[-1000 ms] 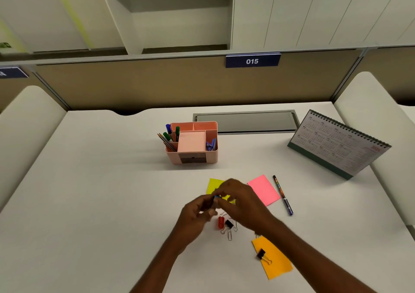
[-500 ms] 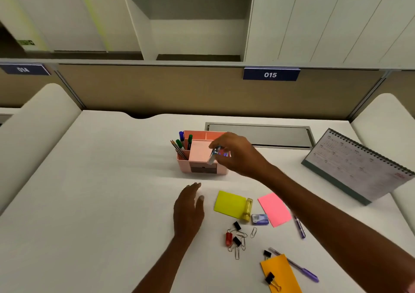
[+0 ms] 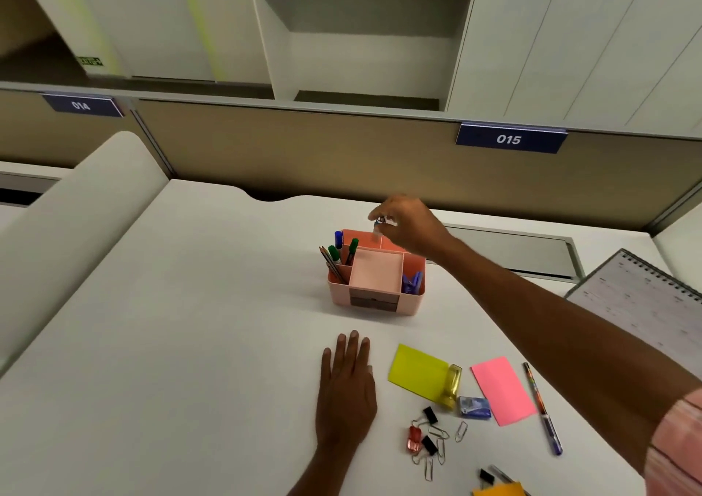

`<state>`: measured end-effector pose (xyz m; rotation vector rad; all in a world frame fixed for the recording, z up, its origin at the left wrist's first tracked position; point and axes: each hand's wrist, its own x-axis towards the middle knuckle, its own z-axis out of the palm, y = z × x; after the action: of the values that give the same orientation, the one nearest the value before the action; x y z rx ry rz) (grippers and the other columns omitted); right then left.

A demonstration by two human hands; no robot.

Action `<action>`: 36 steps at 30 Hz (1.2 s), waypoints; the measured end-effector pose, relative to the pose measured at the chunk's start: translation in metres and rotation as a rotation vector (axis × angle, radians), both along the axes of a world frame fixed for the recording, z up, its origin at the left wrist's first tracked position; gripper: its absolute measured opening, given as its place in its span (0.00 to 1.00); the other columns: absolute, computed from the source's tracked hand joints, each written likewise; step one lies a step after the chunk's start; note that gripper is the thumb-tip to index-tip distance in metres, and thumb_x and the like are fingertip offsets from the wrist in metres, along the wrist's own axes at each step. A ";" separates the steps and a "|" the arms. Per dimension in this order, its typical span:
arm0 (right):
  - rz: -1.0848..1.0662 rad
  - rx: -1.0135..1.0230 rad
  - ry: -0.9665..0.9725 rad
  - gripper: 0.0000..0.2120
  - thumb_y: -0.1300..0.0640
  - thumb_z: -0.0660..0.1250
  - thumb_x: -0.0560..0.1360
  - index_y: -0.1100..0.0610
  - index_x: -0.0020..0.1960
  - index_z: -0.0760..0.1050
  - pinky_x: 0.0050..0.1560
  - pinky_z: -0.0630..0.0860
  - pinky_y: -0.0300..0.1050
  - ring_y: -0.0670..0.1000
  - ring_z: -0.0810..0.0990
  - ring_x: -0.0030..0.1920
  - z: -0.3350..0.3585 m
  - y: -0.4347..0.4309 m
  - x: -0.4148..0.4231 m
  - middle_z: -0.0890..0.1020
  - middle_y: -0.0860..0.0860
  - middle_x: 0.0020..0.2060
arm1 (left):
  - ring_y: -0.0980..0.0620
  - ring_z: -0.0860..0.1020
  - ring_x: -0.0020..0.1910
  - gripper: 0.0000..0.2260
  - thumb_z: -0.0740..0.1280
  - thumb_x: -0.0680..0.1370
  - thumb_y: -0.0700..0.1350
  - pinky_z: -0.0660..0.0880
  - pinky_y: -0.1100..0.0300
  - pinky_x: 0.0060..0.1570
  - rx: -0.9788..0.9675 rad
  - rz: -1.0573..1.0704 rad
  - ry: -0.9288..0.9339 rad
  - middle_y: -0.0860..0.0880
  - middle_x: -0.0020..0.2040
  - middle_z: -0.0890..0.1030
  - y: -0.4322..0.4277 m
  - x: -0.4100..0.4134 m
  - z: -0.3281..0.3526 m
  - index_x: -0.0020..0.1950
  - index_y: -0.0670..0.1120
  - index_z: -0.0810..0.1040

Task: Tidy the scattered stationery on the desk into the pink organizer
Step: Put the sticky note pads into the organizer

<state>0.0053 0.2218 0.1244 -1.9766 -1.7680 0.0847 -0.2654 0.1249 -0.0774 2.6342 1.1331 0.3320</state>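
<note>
Over the pink organizer, right hand pinching small blue-topped item, upright, pale end pointing down

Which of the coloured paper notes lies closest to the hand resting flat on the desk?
The yellow note, just right of the left hand; the pink note and orange note lie farther right.

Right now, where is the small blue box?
In the head view, the small blue box lies on the white desk, near right, between the translucent yellow object and the pink sticky note.
</note>
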 end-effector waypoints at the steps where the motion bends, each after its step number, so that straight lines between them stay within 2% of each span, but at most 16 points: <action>1: 0.011 -0.031 -0.014 0.10 0.59 0.73 0.77 0.55 0.58 0.85 0.52 0.82 0.49 0.49 0.82 0.53 -0.004 0.003 0.000 0.85 0.52 0.54 | 0.47 0.53 0.85 0.25 0.52 0.86 0.50 0.56 0.43 0.80 0.001 0.000 -0.003 0.49 0.85 0.57 0.000 0.000 0.000 0.84 0.49 0.61; 4: 0.041 -0.128 -0.083 0.09 0.59 0.74 0.76 0.53 0.56 0.86 0.49 0.82 0.53 0.50 0.81 0.52 -0.014 0.013 0.001 0.85 0.51 0.52 | 0.47 0.52 0.85 0.25 0.53 0.86 0.49 0.56 0.43 0.80 0.000 -0.003 0.002 0.49 0.85 0.56 0.001 0.000 -0.001 0.84 0.49 0.60; 9: 0.096 -0.278 -0.283 0.11 0.56 0.73 0.77 0.49 0.59 0.85 0.50 0.80 0.51 0.53 0.81 0.52 -0.024 0.024 -0.001 0.84 0.52 0.53 | 0.47 0.52 0.85 0.25 0.52 0.86 0.50 0.56 0.42 0.80 -0.007 0.006 0.004 0.48 0.85 0.57 0.000 0.000 0.000 0.84 0.49 0.60; 15: 0.156 -0.382 -0.600 0.11 0.53 0.70 0.78 0.44 0.59 0.82 0.56 0.73 0.53 0.53 0.78 0.56 -0.025 0.033 -0.002 0.81 0.50 0.53 | 0.47 0.50 0.85 0.25 0.52 0.86 0.49 0.56 0.42 0.81 0.005 0.006 -0.009 0.49 0.85 0.55 0.000 -0.002 -0.003 0.84 0.49 0.59; 20: 0.175 -0.460 -0.755 0.15 0.55 0.68 0.79 0.42 0.63 0.80 0.62 0.72 0.58 0.56 0.76 0.62 -0.022 0.039 -0.005 0.78 0.53 0.61 | 0.47 0.51 0.85 0.25 0.53 0.86 0.49 0.58 0.41 0.80 0.004 0.007 -0.035 0.48 0.85 0.57 0.000 -0.002 -0.003 0.84 0.48 0.60; 24: 0.180 -0.502 -0.754 0.16 0.55 0.68 0.79 0.41 0.64 0.79 0.66 0.69 0.61 0.57 0.73 0.68 -0.023 0.041 -0.005 0.76 0.54 0.67 | 0.47 0.52 0.85 0.25 0.53 0.86 0.49 0.59 0.41 0.80 0.004 0.009 -0.046 0.48 0.85 0.58 0.000 -0.002 -0.002 0.84 0.48 0.62; 29: 0.158 -0.506 -0.650 0.23 0.58 0.68 0.78 0.40 0.69 0.76 0.70 0.63 0.61 0.56 0.67 0.75 -0.021 0.035 -0.006 0.69 0.54 0.76 | 0.47 0.53 0.85 0.24 0.53 0.86 0.49 0.59 0.41 0.80 0.001 0.016 -0.063 0.48 0.85 0.58 0.002 -0.001 -0.004 0.83 0.48 0.62; 36: 0.110 -0.367 -0.513 0.29 0.63 0.70 0.73 0.44 0.72 0.74 0.70 0.64 0.61 0.57 0.66 0.76 -0.014 0.003 -0.010 0.69 0.55 0.76 | 0.46 0.55 0.84 0.24 0.53 0.86 0.48 0.58 0.41 0.81 0.000 0.020 -0.055 0.47 0.84 0.60 0.004 0.000 -0.003 0.83 0.48 0.64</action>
<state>-0.0044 0.2244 0.1108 -2.3050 -2.3225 -0.0755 -0.2655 0.1292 -0.0802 2.5987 1.1429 0.4062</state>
